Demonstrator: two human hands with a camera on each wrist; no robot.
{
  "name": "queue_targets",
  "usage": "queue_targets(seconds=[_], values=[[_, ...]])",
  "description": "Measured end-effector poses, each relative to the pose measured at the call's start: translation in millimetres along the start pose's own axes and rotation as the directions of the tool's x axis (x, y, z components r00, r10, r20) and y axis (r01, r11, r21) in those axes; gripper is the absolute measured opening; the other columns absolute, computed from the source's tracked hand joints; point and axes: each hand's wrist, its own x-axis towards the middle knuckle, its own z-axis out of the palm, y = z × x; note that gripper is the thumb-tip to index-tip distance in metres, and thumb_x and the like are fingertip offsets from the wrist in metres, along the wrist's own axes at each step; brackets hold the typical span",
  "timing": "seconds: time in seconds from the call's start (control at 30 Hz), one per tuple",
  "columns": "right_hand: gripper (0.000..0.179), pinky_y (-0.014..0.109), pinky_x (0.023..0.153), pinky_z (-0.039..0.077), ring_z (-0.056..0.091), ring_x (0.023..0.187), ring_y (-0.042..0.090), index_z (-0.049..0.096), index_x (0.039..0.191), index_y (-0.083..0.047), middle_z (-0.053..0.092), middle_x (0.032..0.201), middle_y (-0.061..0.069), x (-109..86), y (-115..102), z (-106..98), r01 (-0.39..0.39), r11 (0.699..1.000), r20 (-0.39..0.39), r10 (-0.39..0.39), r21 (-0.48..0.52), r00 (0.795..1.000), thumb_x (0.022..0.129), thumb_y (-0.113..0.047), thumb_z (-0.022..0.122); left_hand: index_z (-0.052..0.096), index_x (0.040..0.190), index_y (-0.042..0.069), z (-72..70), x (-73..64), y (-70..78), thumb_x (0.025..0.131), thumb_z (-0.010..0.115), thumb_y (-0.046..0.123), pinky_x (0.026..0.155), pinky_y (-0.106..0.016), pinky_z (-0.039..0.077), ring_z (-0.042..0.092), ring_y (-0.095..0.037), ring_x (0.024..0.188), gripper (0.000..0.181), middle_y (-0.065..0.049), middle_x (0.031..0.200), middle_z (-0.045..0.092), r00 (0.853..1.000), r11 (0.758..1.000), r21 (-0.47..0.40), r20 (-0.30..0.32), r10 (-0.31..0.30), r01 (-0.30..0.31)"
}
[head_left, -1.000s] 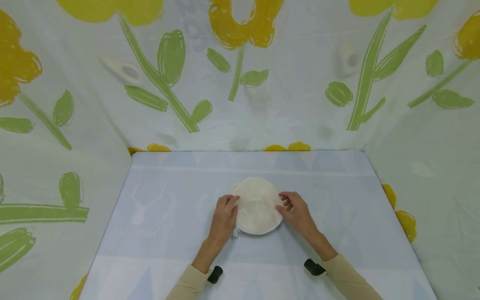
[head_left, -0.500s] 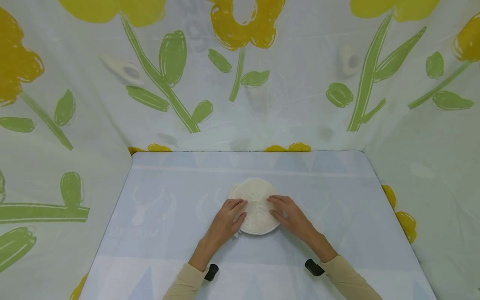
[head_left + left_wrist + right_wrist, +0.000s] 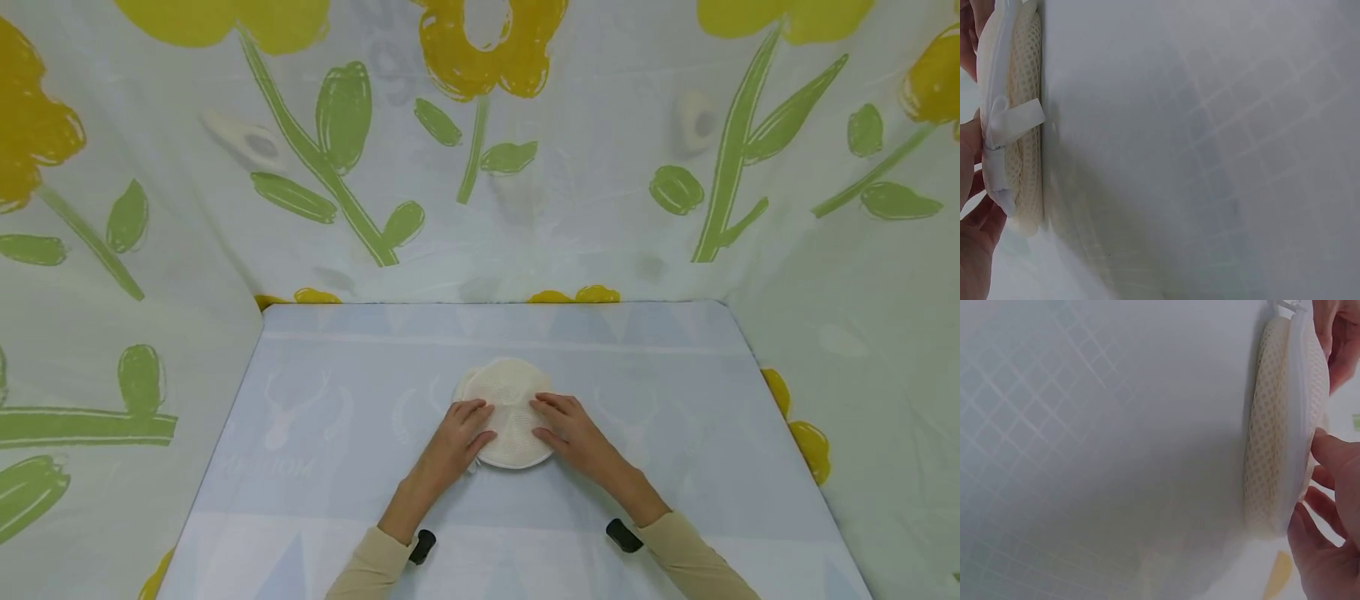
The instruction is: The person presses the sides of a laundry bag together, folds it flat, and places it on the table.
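Note:
A round, cream mesh laundry bag lies flat and puffed up on the table. My left hand rests on its left part, thumb and fingertips spread over the top. On the opposite side, my right hand touches the upper face with relaxed fingers. The left wrist view has the bag side-on, with a white tag sticking out from its edge. Along the rim in the right wrist view runs a white zipper. Parts of the bag's top are hidden under the fingers.
A pale blue patterned cloth covers the table. White curtains printed with yellow flowers and green leaves stand behind the table and on both sides. Dark wrist devices show beside the beige sleeves.
Both hands have moved inward from the bag's left and right edges onto its top. Over the last half second they have barely shifted, and the bag stays in place.

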Motion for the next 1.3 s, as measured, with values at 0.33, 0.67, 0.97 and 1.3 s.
queue_targets(seconds=[0.33, 0.67, 0.97, 1.3], values=[[0.047, 0.050, 0.096, 0.052, 0.053, 0.121, 0.035, 0.061, 0.137, 0.003, 0.058, 0.137, 0.020, 0.9, 2, 3, -0.007, 1.000, 0.032, 0.007, -0.005, 0.999, 0.095, -0.012, 0.073, 0.067, 0.125, -0.006, 3.2, -1.0, -2.5, 0.090, 0.077, 0.010, 0.093, -0.044, 0.054, 0.058, -0.036, 0.113, 0.040, -0.021, 0.121, 0.063, 1.000, 1.000, 0.008, 0.003, 0.008, -0.008], [0.048, 0.049, 0.097, 0.052, 0.054, 0.120, 0.032, 0.062, 0.137, 0.002, 0.059, 0.136, 0.018, 4.9, 9, 0, -0.023, 1.000, 0.058, 0.023, 0.001, 0.998, 0.094, -0.014, 0.075, 0.066, 0.129, -0.005, 2.0, 4.5, -7.3, 0.092, 0.076, 0.012, 0.098, -0.042, 0.052, 0.056, -0.032, 0.117, 0.043, -0.018, 0.126, 0.061, 0.997, 0.998, -0.043, 0.054, -0.048, 0.050], [0.041, 0.038, 0.090, 0.055, 0.060, 0.113, 0.024, 0.067, 0.128, -0.001, 0.064, 0.128, 0.011, 6.3, 15, -7, 0.047, 0.999, -0.047, -0.048, -0.015, 0.998, 0.090, -0.007, 0.080, 0.069, 0.119, -0.005, -3.6, 8.8, -9.0, 0.088, 0.080, 0.003, 0.090, -0.041, 0.055, 0.061, -0.031, 0.110, 0.034, -0.016, 0.117, 0.066, 0.994, 0.995, -0.097, -0.104, -0.015, 0.005], [0.025, 0.038, 0.079, 0.059, 0.064, 0.098, 0.019, 0.068, 0.104, -0.005, 0.065, 0.105, 0.005, 11.2, 17, -20, 0.076, 0.997, -0.207, -0.074, 0.002, 0.976, 0.085, 0.006, 0.080, 0.072, 0.100, 0.001, -18.6, 19.2, -8.6, 0.086, 0.079, -0.003, 0.075, -0.035, 0.053, 0.062, -0.024, 0.086, 0.016, -0.008, 0.092, 0.067, 0.975, 0.999, -0.028, -0.219, -0.047, 0.041]])
